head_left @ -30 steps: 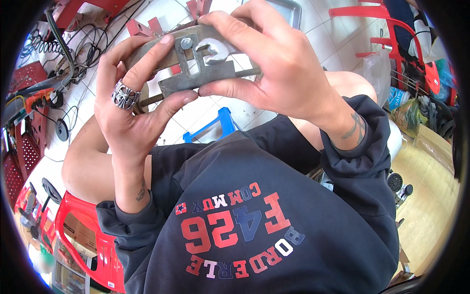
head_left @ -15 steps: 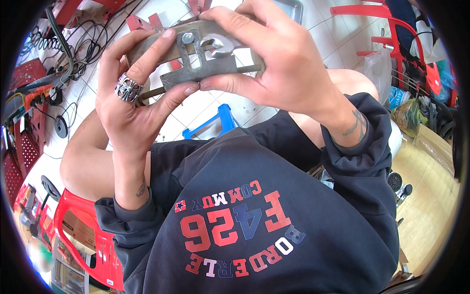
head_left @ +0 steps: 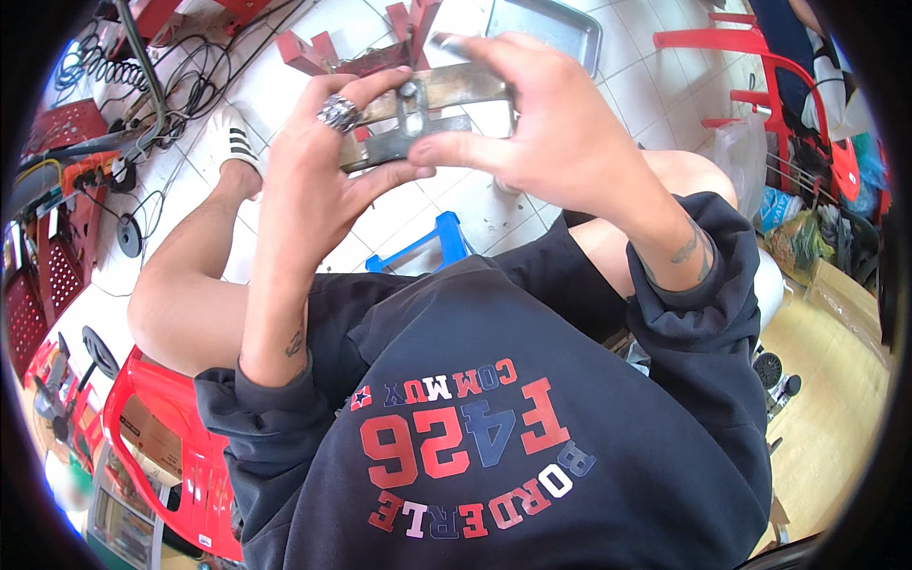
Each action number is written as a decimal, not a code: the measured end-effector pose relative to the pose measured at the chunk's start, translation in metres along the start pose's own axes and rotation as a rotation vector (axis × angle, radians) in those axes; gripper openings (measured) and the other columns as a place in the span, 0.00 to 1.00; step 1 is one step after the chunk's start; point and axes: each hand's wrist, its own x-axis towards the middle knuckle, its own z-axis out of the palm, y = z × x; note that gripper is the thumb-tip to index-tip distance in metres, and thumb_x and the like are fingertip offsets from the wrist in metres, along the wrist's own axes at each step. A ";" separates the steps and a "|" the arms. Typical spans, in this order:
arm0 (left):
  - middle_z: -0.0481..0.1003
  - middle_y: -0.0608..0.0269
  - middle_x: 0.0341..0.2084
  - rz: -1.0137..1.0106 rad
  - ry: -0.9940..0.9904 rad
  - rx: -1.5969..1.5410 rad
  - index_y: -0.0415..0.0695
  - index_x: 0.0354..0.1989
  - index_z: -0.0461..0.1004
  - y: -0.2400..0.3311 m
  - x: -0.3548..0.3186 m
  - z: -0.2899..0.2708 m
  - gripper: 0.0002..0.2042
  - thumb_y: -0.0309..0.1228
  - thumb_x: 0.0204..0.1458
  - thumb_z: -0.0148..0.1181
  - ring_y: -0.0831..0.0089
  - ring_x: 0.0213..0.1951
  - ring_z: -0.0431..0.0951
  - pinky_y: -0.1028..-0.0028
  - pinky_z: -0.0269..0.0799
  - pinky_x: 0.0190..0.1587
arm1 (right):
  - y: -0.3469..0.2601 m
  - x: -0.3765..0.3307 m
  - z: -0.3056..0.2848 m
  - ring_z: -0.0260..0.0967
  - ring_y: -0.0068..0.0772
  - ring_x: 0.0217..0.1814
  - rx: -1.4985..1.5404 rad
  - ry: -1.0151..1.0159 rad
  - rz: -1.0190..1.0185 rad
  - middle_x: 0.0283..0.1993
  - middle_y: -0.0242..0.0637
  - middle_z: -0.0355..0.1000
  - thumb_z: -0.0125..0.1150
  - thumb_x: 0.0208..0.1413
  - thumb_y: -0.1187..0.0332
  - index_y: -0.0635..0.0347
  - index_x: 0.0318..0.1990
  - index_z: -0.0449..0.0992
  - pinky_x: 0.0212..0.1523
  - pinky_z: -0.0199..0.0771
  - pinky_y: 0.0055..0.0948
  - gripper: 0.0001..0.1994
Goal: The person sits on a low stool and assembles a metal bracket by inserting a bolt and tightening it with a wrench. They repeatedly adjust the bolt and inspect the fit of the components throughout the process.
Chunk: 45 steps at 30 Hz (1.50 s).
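Note:
A worn metal bracket (head_left: 389, 145) with a slotted upright plate and a bolt head is raised in front of me, over the tiled floor. My left hand (head_left: 318, 161), wearing a chunky silver ring, grips its left end, with the index finger along the top and the thumb below. My right hand (head_left: 556, 133) is closed round the right end, its thumb pressed on the front near the left thumb. By the right fingertips a dark, shiny tip pokes out; its kind cannot be made out.
Beyond the bracket stands a dark red metal stand (head_left: 304, 52), with a grey metal tray (head_left: 556, 33) to its right. A blue plastic stool (head_left: 446, 237) is below. Black cables (head_left: 204, 71) lie at the far left. Red plastic chairs (head_left: 774, 76) stand right, near a person.
Both hands have carried the bracket lower and farther from me, tilting it. The open-ended wrench seen against its slotted plate no longer shows there. My left foot has come into sight.

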 end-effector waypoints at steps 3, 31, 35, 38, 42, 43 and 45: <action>0.74 0.55 0.43 -0.044 -0.023 -0.318 0.47 0.55 0.74 -0.016 -0.002 0.013 0.29 0.39 0.43 0.74 0.61 0.44 0.78 0.66 0.73 0.44 | -0.008 0.018 -0.027 0.70 0.21 0.37 0.376 -0.142 0.332 0.34 0.30 0.74 0.67 0.56 0.56 0.66 0.54 0.73 0.37 0.70 0.27 0.25; 0.75 0.46 0.41 -0.351 -0.281 -1.451 0.38 0.63 0.57 0.010 -0.021 -0.002 0.44 0.69 0.57 0.25 0.56 0.38 0.81 0.62 0.78 0.44 | -0.014 0.023 0.000 0.66 0.22 0.21 0.245 0.093 -0.281 0.26 0.33 0.73 0.75 0.42 0.76 0.59 0.42 0.82 0.21 0.63 0.20 0.16; 0.76 0.47 0.39 -0.317 -0.302 -1.425 0.36 0.62 0.58 0.012 -0.021 -0.003 0.43 0.68 0.58 0.28 0.57 0.36 0.81 0.64 0.79 0.42 | -0.006 0.024 -0.004 0.63 0.19 0.20 0.257 0.140 -0.373 0.23 0.32 0.71 0.78 0.34 0.75 0.66 0.41 0.81 0.21 0.59 0.19 0.21; 0.76 0.47 0.39 -0.406 -0.247 -1.519 0.37 0.62 0.58 0.019 -0.021 -0.007 0.43 0.69 0.58 0.29 0.57 0.36 0.81 0.64 0.79 0.42 | -0.021 0.021 -0.008 0.61 0.18 0.20 0.312 0.185 -0.175 0.22 0.32 0.71 0.82 0.31 0.71 0.68 0.40 0.81 0.21 0.57 0.18 0.23; 0.73 0.42 0.46 -0.346 -0.183 -1.647 0.35 0.63 0.60 0.007 -0.027 -0.004 0.50 0.73 0.53 0.23 0.50 0.41 0.80 0.54 0.77 0.47 | -0.011 0.022 -0.004 0.56 0.15 0.19 0.250 0.040 -0.347 0.20 0.26 0.64 0.83 0.34 0.62 0.66 0.41 0.82 0.19 0.53 0.17 0.26; 0.73 0.42 0.46 -0.331 -0.190 -1.674 0.34 0.62 0.61 0.005 -0.026 -0.003 0.51 0.74 0.52 0.22 0.50 0.41 0.80 0.55 0.77 0.47 | -0.006 0.019 -0.003 0.54 0.14 0.18 0.310 0.054 -0.339 0.20 0.26 0.65 0.83 0.34 0.62 0.64 0.43 0.82 0.18 0.52 0.17 0.26; 0.73 0.42 0.46 -0.302 -0.204 -1.727 0.32 0.60 0.62 0.002 -0.024 -0.003 0.52 0.75 0.52 0.21 0.50 0.41 0.80 0.57 0.77 0.48 | -0.003 0.017 -0.001 0.51 0.12 0.16 0.440 0.061 -0.260 0.19 0.25 0.65 0.82 0.36 0.63 0.61 0.45 0.82 0.17 0.49 0.17 0.26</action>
